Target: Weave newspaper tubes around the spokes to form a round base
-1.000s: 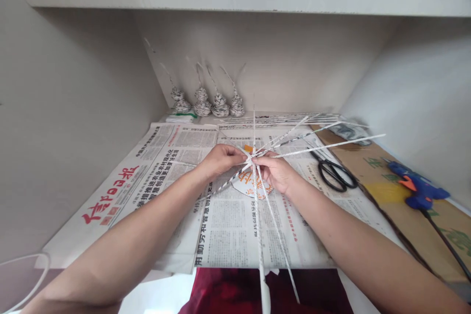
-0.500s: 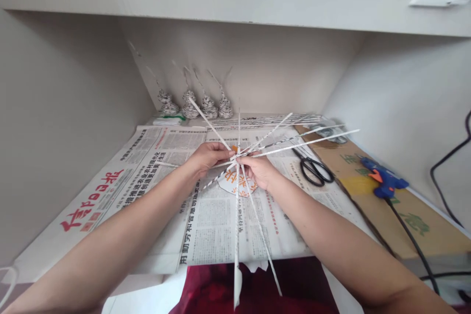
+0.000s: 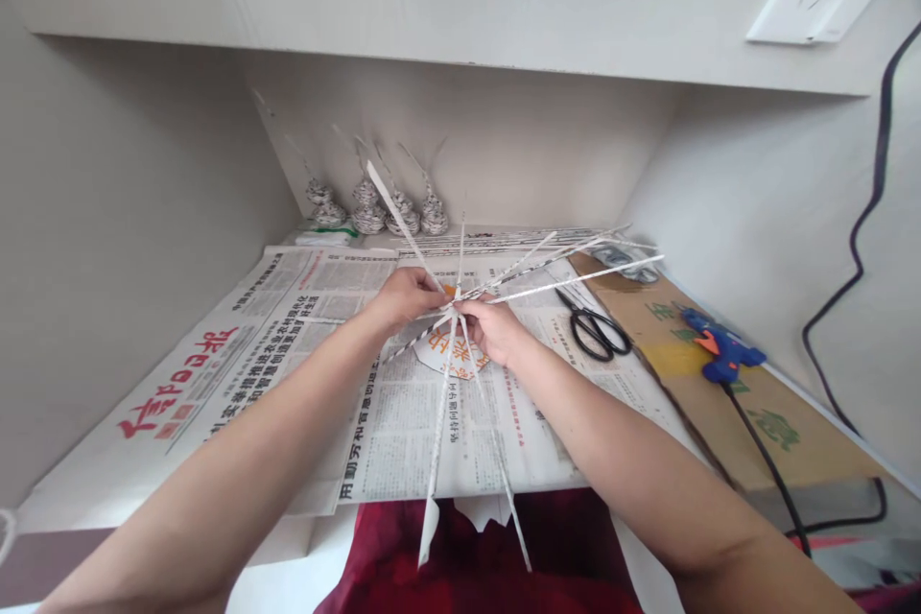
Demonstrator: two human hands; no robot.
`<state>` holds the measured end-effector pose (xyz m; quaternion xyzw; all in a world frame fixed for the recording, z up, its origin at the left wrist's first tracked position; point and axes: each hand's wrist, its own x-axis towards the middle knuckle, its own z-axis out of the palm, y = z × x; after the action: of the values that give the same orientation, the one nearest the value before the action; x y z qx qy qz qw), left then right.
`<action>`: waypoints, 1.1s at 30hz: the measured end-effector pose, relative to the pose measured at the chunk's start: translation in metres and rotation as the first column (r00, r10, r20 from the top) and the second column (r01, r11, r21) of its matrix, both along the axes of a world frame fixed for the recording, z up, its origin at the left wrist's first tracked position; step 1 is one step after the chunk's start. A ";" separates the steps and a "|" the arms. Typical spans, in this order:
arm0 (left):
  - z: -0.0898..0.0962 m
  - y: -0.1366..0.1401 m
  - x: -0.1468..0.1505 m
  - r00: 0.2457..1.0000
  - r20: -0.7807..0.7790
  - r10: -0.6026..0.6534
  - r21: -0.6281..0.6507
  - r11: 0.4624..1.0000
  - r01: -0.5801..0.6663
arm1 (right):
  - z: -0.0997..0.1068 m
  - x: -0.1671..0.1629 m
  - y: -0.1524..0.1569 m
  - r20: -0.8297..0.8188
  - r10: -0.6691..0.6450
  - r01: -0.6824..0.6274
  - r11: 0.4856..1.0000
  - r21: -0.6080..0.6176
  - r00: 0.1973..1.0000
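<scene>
Several thin rolled-paper sticks (image 3: 440,422) cross at one centre and spread out like spokes, held above the newspaper. My left hand (image 3: 409,299) pinches them just left of the crossing. On the right side of the crossing, my right hand (image 3: 489,326) is closed on the sticks too, its thumb near the middle. The exact hold of the fingertips is partly hidden. Two long sticks point down toward my lap, and others fan out to the upper left and right. Below the hands lies a white paper piece with orange characters (image 3: 453,360).
Newspaper sheets (image 3: 288,336) cover the table. Black-handled scissors (image 3: 601,334) lie to the right, near a blue glue gun (image 3: 723,345) on cardboard (image 3: 669,384). More paper sticks (image 3: 496,238) lie at the back. Several gourd-shaped woven paper pieces (image 3: 433,213) stand by the back wall.
The view has shifted slightly, so more of the wall socket and cable shows. The hands keep their pinch at the crossing; the spokes have turned a little, the lower ones swinging left.
</scene>
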<state>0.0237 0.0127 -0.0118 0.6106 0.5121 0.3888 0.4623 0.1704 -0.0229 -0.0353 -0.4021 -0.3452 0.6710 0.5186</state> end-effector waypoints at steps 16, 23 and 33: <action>0.001 -0.016 -0.002 0.973 0.225 -0.041 -0.113 0.991 0.067 | 0.002 0.003 0.000 0.051 0.099 -0.099 0.995 0.002 0.994; 0.002 -0.019 0.000 0.977 0.215 -0.006 -0.108 0.994 0.030 | 0.005 0.001 -0.001 0.103 0.050 -0.047 0.999 -0.024 0.993; -0.005 -0.018 0.001 0.984 0.177 -0.004 -0.048 0.999 0.013 | 0.005 -0.005 0.000 0.150 -0.010 0.018 0.999 -0.048 0.989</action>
<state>0.0249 -0.0049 -0.0164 0.5643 0.4761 0.4267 0.5223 0.1651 -0.0230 -0.0301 -0.4665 -0.3638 0.6434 0.4858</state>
